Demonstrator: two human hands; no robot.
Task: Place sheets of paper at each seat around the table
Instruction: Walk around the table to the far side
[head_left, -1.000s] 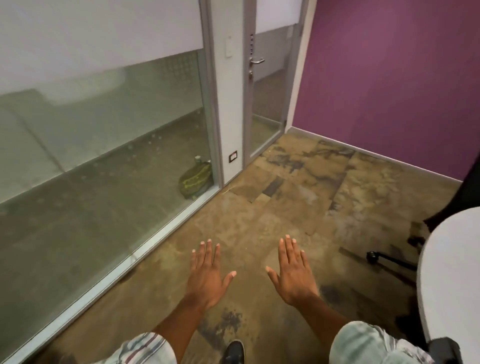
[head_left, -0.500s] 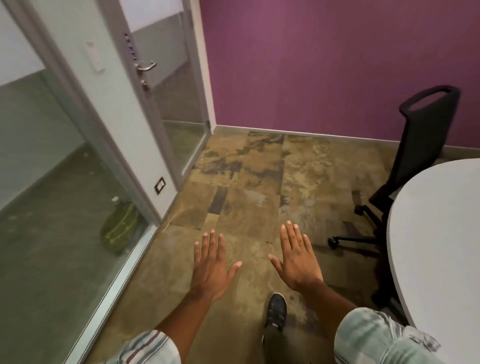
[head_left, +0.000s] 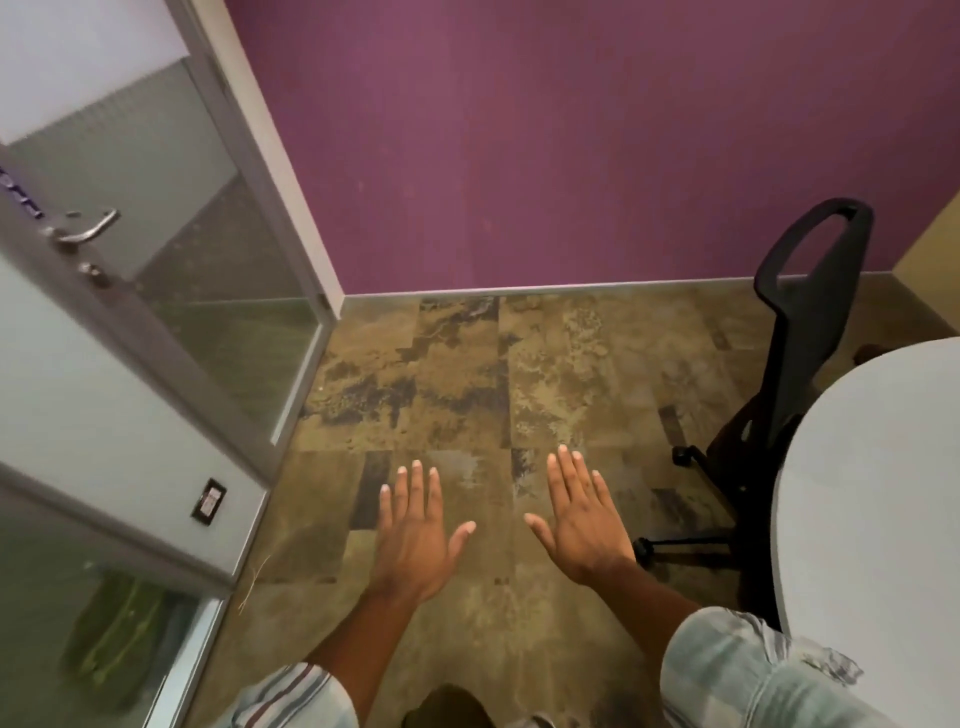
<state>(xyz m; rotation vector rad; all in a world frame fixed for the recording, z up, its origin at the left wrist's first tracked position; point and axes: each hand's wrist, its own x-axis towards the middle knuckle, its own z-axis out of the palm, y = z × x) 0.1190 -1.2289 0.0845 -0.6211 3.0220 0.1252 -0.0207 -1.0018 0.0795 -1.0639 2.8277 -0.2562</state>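
My left hand (head_left: 415, 530) and my right hand (head_left: 582, 519) are held out flat over the brown floor, palms down, fingers spread, holding nothing. A round white table (head_left: 878, 509) shows at the right edge, its visible part bare. A black office chair (head_left: 800, 332) stands at the table's far left side, its back toward me. No sheets of paper are in view.
A purple wall (head_left: 545, 145) runs across the back. A glass door (head_left: 171, 291) with a metal handle (head_left: 85, 231) and glass partition fill the left. A green bag (head_left: 114, 629) lies behind the glass. The chair's wheeled base (head_left: 685, 499) spreads over the floor.
The view has swung right: the glass wall slid left, the purple wall, chair and table came further into view. Both hands stay flat and empty.
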